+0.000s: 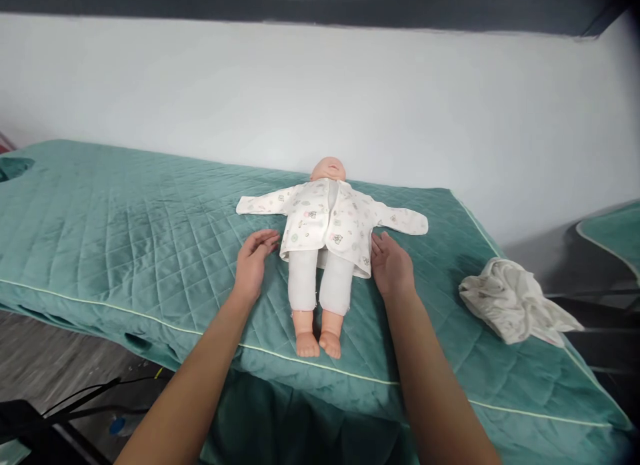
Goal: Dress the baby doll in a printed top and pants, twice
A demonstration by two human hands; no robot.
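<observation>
A baby doll (330, 166) lies on its back, head toward the wall and bare feet toward me. It wears a white printed baby jacket (306, 218) with both sleeves spread out sideways, and white leggings (303, 282). The jacket's front edges part at the neck and below. Beside the hem on the left is my left hand (253, 262), fingers stretched toward the cloth and holding nothing. My right hand (393, 264) rests at the opposite hem, its fingers extended and apart; whether they touch the cloth I cannot tell.
A green quilted cover (150, 232) spreads over the bed beneath the doll. Crumpled white cloth (515, 302) lies near the bed's right edge. Behind stands a pale wall (300, 92). Dark cables (100, 388) and a blue-capped bottle (119, 425) are at the lower left.
</observation>
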